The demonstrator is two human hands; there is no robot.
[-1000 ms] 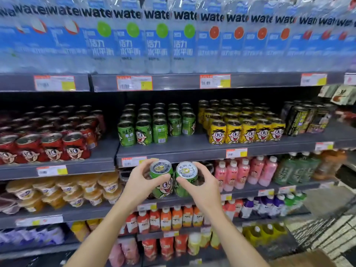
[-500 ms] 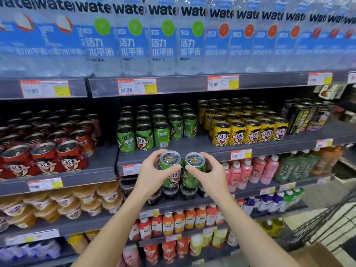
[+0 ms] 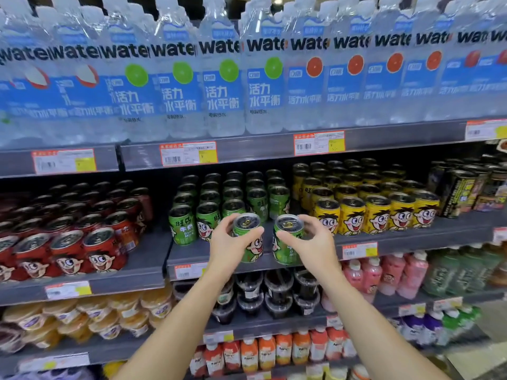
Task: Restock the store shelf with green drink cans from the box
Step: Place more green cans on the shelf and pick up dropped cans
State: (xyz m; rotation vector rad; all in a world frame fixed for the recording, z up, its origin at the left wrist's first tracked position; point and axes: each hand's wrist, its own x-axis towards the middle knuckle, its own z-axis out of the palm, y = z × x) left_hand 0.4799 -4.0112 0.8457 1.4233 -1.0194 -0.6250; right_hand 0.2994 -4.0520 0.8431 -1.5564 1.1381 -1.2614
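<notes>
My left hand (image 3: 226,244) grips a green drink can (image 3: 251,242) with a cartoon face, held upright over the front edge of the grey shelf (image 3: 189,255). My right hand (image 3: 315,242) grips a second green can (image 3: 286,244) beside it, a small gap between the two. Both cans hover in front of the rows of green cans (image 3: 208,212) standing on that shelf. The front right part of the green section is bare shelf. The box is out of view.
Red cans (image 3: 71,248) fill the shelf to the left, yellow cans (image 3: 378,215) and dark cans (image 3: 463,187) to the right. Water bottles (image 3: 222,86) line the shelf above. Cups and small bottles sit on the lower shelves.
Both hands have risen with their cans from below the shelf edge up to the level of the green can section, and the cans have moved slightly apart.
</notes>
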